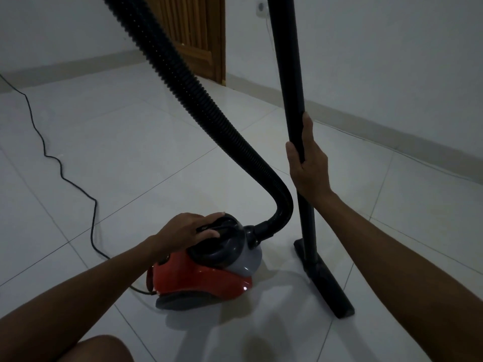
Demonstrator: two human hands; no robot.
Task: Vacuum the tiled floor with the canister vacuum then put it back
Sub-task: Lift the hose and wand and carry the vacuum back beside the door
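No readable text, brand, number or sign anywhere. Nothing legible on the red and grey canister vacuum (206, 273), nor on the black wand (292, 100) just beside it.

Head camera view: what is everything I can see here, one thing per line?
canister vacuum: one, red and grey, on the floor near the middle
carry handle: one, black, on top of the canister
hose: one, black and ribbed, rising from the canister's front to the upper left
wand: one, black, upright on the right
floor nozzle: one, black, flat on the tiles
power cord: one, black, trailing across the floor on the left
tiled floor: pale tiles
door: one, wooden, far wall
wall socket: one, white, beside the door
left hand: grips the carry handle
right hand: grips the wand
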